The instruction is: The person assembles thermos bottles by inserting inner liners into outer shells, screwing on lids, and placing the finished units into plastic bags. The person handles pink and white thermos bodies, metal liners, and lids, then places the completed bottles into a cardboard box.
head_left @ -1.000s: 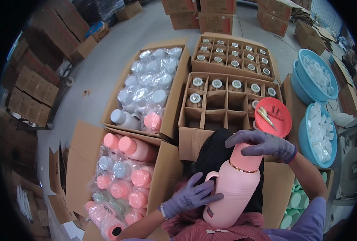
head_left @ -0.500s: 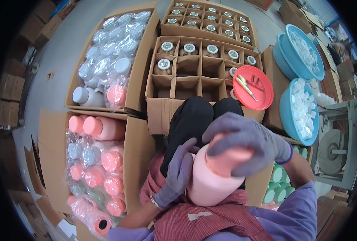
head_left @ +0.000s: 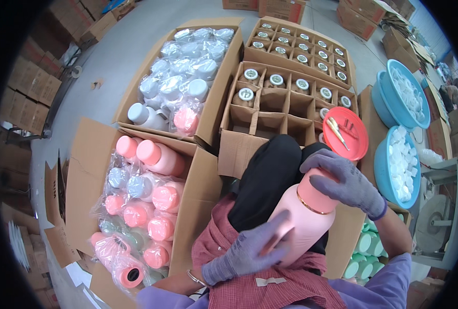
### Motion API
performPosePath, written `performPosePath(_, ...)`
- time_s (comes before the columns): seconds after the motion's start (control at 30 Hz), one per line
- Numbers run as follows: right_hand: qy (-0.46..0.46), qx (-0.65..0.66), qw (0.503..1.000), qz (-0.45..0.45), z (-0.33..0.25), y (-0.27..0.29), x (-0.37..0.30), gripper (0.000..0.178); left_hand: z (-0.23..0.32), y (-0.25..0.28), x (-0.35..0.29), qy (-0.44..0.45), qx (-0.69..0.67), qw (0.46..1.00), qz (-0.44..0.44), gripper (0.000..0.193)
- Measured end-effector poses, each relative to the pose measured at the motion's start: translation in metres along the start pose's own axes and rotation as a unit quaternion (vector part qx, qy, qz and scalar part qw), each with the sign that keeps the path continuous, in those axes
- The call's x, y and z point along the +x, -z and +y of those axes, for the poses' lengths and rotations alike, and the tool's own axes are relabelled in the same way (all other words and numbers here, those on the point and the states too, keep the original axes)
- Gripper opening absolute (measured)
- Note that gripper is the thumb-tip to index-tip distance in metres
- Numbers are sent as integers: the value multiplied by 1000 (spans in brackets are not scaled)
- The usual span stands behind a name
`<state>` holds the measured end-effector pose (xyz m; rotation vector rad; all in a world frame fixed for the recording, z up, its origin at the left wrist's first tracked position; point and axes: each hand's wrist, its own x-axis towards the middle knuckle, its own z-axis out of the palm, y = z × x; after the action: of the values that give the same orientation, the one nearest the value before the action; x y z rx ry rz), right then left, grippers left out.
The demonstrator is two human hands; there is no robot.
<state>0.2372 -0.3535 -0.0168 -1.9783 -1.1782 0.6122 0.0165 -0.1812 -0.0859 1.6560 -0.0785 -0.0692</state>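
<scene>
A pink bottle with a darker pink lid and a gold ring stands tilted on my lap. My right hand, in a grey-purple glove, is closed round its lid. Beside the bottle's left side is my left hand, gloved alike. Its fingers are stretched out and apart, and partly smeared by motion; whether they touch the bottle is unclear.
To the left stand a carton of pink and bluish bottles and another of wrapped pale bottles. Ahead, divided cartons hold liners. A red plate carries small tools. Blue basins with white parts and green-lidded bottles are on the right.
The view has shifted, so the cartons appear further right. My left hand has come off its flat rest on the bottle and its fingers now blur. My right hand stays on the lid.
</scene>
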Motion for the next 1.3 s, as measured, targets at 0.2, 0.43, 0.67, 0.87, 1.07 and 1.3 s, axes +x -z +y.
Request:
performPosePath(0.2,-98,61,993,5,21,10,41,27,-28,177,123,10,9,964,266,31)
performPosePath(0.43,-209,145,964,79,83,18,63,29,-216,418,213,163,408,773,458,61)
performPosePath(0.67,-231,148,961,37,114,7,79,33,-266,458,219,113,289,763,567,26)
performPosePath(0.87,-158,93,980,74,116,17,119,38,-9,369,242,-142,-158,903,374,21)
performPosePath(1.07,113,-321,911,233,70,3,219,122,72,332,278,-236,-259,937,8,32)
performPosePath(1.3,-26,218,899,378,114,13,168,21,60,152,265,-291,-43,929,224,58)
